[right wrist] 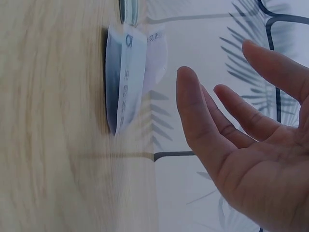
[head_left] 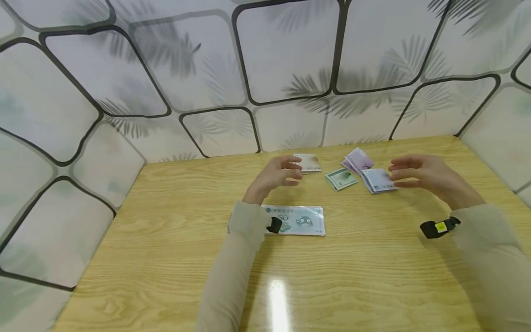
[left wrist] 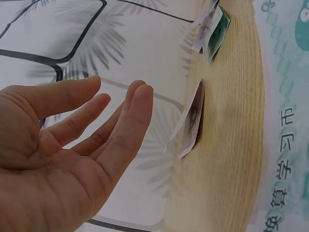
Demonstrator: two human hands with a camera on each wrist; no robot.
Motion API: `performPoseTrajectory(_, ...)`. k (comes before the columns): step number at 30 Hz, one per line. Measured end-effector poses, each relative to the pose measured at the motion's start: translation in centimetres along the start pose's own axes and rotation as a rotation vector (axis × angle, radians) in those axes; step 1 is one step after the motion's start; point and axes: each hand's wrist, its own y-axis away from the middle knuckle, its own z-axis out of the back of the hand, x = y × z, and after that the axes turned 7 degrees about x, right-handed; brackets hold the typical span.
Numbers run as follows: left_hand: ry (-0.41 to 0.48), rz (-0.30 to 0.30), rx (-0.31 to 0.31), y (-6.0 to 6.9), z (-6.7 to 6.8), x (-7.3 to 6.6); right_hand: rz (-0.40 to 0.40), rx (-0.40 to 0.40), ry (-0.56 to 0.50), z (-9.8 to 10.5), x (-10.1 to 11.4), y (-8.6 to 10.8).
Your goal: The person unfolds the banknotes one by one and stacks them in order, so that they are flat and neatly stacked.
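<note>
My left hand (head_left: pixel 277 176) is raised over the table, its fingers loosely bent and holding nothing. Just beyond its fingertips lies a folded brownish play banknote (head_left: pixel 310 163). Under the left wrist is a flat pale-green 50 note (head_left: pixel 304 220), partly hidden by the sleeve. My right hand (head_left: pixel 425 177) hovers with relaxed fingers and holds nothing. Nearest to it is a folded bluish-white note (head_left: pixel 378 180). Behind that lies a folded purple note (head_left: pixel 357 160), and to its left a folded green note (head_left: pixel 341 179). In the right wrist view, the bluish note (right wrist: pixel 126 79) stands slightly sprung open, apart from the fingers.
The notes lie on a light wooden table (head_left: pixel 166 249). A wall covering (head_left: pixel 286 55) with dark-outlined panels and leaf prints rises along the back and sides. A camera strap (head_left: pixel 440 227) sits at the right wrist.
</note>
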Motion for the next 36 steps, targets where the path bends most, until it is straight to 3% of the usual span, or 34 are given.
performPoseTrajectory(13, 0.037, 0.027, -0.073, -0.6, 0.9, 0.5, 0.051, 0.033, -0.146, -1.7, 1.0, -2.2)
performPoseTrajectory(36, 0.094, 0.12, -0.177, -2.1, 1.6, 1.7, 0.096, 0.096, -0.24, -5.3, 4.4, -7.0)
